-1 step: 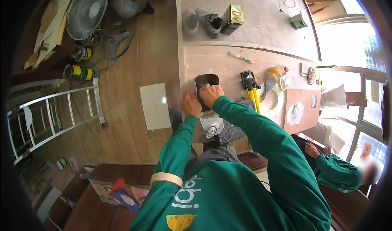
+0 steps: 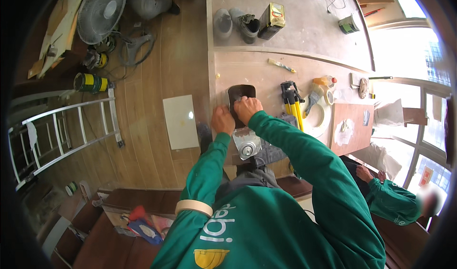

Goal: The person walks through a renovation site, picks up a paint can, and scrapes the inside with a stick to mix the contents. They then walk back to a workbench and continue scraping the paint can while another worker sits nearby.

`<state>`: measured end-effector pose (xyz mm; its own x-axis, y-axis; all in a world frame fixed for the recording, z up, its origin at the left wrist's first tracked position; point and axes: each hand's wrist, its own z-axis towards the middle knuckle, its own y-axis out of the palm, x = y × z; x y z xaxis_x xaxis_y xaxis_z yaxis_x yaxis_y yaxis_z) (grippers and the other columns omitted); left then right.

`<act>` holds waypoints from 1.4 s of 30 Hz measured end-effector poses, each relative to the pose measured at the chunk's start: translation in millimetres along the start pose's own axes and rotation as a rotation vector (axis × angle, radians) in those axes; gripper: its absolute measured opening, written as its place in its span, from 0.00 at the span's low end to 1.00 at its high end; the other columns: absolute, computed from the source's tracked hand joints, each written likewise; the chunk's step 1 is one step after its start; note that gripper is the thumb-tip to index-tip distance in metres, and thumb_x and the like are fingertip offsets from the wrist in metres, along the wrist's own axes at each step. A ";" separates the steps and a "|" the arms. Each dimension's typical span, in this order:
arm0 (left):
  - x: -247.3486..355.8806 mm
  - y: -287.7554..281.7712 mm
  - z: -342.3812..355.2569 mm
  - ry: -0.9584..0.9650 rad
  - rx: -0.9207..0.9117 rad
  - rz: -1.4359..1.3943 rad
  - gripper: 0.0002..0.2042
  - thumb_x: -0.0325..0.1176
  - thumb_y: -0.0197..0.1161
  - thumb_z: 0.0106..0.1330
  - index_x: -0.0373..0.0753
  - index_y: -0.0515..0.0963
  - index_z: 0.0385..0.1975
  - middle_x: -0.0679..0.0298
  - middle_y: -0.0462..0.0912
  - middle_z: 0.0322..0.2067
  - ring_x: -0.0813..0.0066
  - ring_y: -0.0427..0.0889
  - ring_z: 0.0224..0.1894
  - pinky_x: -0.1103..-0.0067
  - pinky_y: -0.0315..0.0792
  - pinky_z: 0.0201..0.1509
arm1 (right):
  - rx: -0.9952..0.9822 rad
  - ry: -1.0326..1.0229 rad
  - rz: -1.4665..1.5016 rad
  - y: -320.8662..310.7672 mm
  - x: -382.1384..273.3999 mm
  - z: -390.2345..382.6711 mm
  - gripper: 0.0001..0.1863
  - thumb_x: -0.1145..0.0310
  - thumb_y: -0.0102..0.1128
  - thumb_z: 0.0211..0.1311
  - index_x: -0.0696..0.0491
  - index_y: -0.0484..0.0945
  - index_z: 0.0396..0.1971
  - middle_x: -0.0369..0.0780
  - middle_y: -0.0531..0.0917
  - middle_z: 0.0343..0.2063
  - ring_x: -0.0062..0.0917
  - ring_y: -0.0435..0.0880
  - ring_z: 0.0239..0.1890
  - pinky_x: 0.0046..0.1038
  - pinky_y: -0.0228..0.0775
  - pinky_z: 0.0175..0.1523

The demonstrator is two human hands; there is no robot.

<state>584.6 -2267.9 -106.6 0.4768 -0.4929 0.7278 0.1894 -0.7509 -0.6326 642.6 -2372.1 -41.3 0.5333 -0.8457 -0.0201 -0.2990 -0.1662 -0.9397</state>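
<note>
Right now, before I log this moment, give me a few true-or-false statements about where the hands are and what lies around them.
1. Both hands are at the dark rectangular piece on the raised platform. True: the left hand is at its near left corner, the right hand on its near edge.
2. The fan stands on the platform. False: it is on the wooden floor, far left.
3. A white tile lies on the floor left of the hands. True.
4. The yellow tripod lies left of the hands. False: it lies to their right.
5. A pair of shoes sits beyond the platform. True.
</note>
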 end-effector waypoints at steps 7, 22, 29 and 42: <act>4.1 2.0 5.9 0.041 0.069 -0.081 0.13 0.33 0.47 0.68 0.31 0.75 0.29 0.42 0.79 0.34 0.37 0.76 0.37 0.54 0.67 0.41 | -0.258 -0.076 0.058 -26.7 7.2 1.4 0.07 0.68 0.56 0.55 0.50 0.83 0.28 0.42 0.85 0.28 0.35 0.87 0.34 0.35 0.80 0.38; 7.0 2.2 12.0 -0.037 0.003 -0.017 0.13 0.34 0.47 0.67 0.35 0.78 0.32 0.49 0.80 0.39 0.43 0.78 0.42 0.56 0.70 0.46 | -0.304 -0.068 0.122 -11.8 19.9 3.8 0.08 0.66 0.62 0.49 0.50 0.83 0.29 0.44 0.86 0.30 0.38 0.87 0.34 0.37 0.80 0.41; 5.5 3.3 12.8 -0.044 -0.023 0.013 0.13 0.34 0.46 0.67 0.35 0.78 0.31 0.49 0.80 0.38 0.44 0.78 0.42 0.58 0.70 0.46 | -0.160 0.204 0.391 6.0 20.7 19.9 0.10 0.67 0.62 0.44 0.52 0.82 0.29 0.49 0.84 0.28 0.44 0.85 0.34 0.41 0.79 0.42; 4.4 9.9 25.8 0.022 0.027 0.024 0.14 0.34 0.47 0.68 0.31 0.76 0.29 0.44 0.80 0.35 0.41 0.77 0.39 0.57 0.69 0.44 | -0.236 -0.079 0.190 -40.9 18.3 5.1 0.07 0.67 0.63 0.47 0.51 0.83 0.26 0.46 0.86 0.28 0.41 0.86 0.32 0.39 0.80 0.39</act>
<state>610.7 -2266.2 -116.5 0.4621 -0.5203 0.7182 0.2014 -0.7271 -0.6563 668.6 -2378.2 -5.0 0.5074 -0.8322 -0.2236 -0.5696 -0.1293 -0.8117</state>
